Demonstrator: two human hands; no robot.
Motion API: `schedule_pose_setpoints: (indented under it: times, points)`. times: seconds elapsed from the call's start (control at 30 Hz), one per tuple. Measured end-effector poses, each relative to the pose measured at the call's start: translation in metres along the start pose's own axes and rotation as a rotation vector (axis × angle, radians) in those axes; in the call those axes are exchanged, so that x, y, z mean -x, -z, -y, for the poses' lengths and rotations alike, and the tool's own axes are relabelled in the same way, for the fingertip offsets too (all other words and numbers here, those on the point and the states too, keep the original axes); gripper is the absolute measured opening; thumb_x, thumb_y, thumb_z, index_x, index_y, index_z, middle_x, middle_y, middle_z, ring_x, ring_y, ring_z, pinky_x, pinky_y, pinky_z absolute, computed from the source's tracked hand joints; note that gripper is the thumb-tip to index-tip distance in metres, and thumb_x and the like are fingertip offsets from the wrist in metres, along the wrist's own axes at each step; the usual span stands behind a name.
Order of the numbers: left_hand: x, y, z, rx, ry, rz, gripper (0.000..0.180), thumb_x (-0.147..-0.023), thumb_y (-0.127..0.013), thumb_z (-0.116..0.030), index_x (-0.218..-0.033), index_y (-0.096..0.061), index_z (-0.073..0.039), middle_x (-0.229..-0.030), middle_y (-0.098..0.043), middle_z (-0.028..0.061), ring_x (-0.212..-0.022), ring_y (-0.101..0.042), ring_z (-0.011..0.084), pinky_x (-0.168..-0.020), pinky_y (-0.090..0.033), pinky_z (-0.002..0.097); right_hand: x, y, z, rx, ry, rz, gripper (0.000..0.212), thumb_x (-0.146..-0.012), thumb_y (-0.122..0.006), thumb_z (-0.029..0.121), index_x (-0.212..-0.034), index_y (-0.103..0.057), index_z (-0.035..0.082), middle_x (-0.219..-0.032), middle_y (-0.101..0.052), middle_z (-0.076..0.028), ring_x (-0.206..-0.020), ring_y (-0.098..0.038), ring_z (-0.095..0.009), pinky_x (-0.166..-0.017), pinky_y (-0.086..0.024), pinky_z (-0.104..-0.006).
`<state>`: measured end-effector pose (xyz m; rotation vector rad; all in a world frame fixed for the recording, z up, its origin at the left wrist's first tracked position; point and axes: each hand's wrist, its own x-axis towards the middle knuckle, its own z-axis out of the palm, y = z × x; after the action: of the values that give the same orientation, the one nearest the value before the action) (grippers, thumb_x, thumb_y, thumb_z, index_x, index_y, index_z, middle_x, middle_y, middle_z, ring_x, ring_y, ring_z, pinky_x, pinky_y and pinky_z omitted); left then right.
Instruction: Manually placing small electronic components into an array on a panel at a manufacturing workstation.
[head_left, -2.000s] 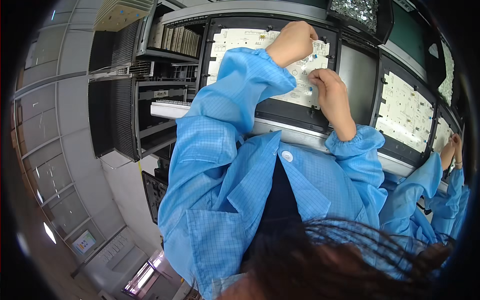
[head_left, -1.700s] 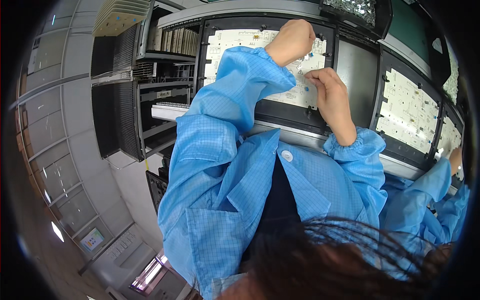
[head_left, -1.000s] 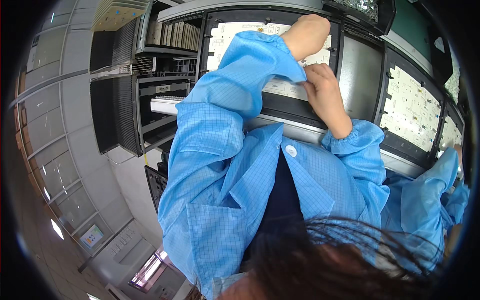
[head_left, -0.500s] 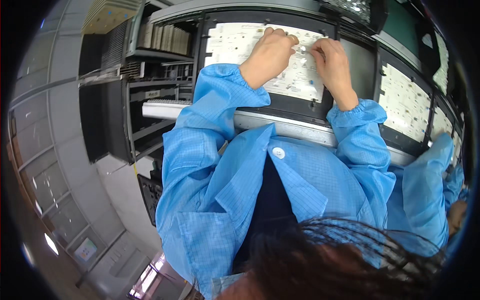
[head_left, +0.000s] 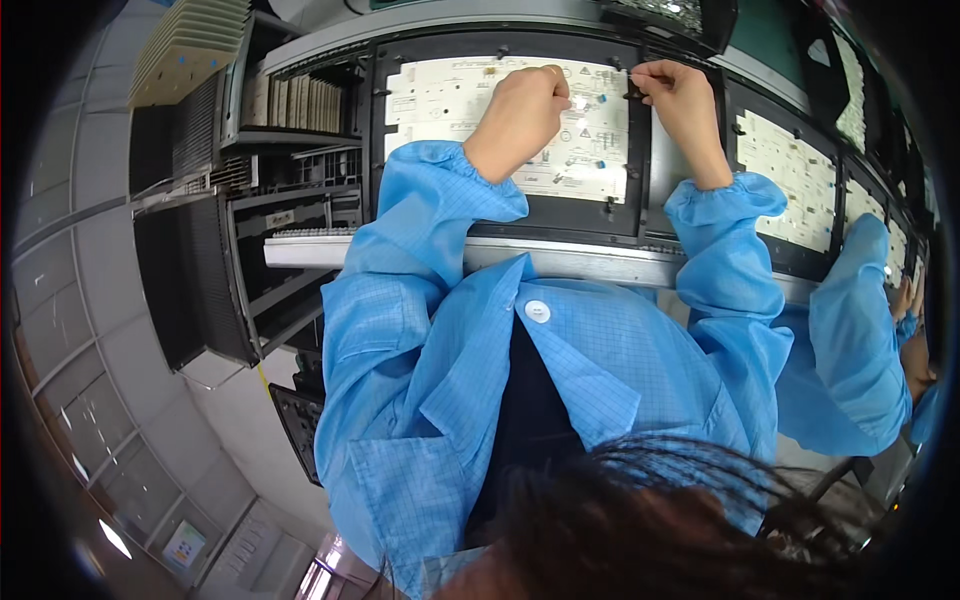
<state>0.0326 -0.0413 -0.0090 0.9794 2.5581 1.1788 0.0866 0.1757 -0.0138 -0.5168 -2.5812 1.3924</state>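
Note:
A white circuit board [head_left: 425,105] with small parts and printed marks lies in a black carrier frame [head_left: 565,212]. Over the board's upper middle is my left hand [head_left: 515,120], its fingers curled and thumb bent in; whatever the fingertips hold is hidden. Small blue parts [head_left: 601,164] show on the board to the right of that hand. My right hand [head_left: 685,110] is at the frame's right side, thumb and index finger pinched beside a small black clip [head_left: 634,84]. I cannot make out anything between those fingertips.
A metal rail [head_left: 560,258] runs between me and the frame. Further right, another white board [head_left: 790,185] sits in its own carrier, near a co-worker's blue sleeve [head_left: 850,290]. On the left stand black racks [head_left: 195,275] and a slotted row of boards [head_left: 300,103].
My right hand has moved from above the board to the carrier's right edge. My left hand stays over about the same part of the board. The whole view has shifted slightly.

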Motion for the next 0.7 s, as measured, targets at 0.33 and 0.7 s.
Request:
schedule_pose_setpoints:
  times: [0.33,0.7]
  points:
    - [0.018,0.032,-0.009,0.108,0.071,-0.09,0.011,-0.081,-0.06,0.0,-0.086,-0.068,0.005,-0.077,-0.067,0.0213,-0.073,-0.067,0.0341,-0.071,-0.053,0.0391,-0.014,-0.029,0.006,0.159,0.07,-0.033,0.027,-0.078,-0.07,0.009,-0.103,-0.062,0.002,-0.076,-0.07,-0.006,-0.07,-0.066,-0.013,-0.066,-0.049,-0.0267]
    - [0.008,0.023,0.007,0.061,0.041,-0.107,0.016,-0.083,-0.06,-0.003,-0.093,-0.07,0.004,-0.081,-0.069,0.0196,-0.072,-0.067,0.0301,-0.069,-0.053,0.036,-0.027,-0.036,0.006,0.317,-0.052,-0.067,0.028,-0.071,-0.072,0.013,-0.097,-0.062,0.005,-0.074,-0.069,-0.005,-0.072,-0.068,-0.016,-0.066,-0.049,-0.0286]
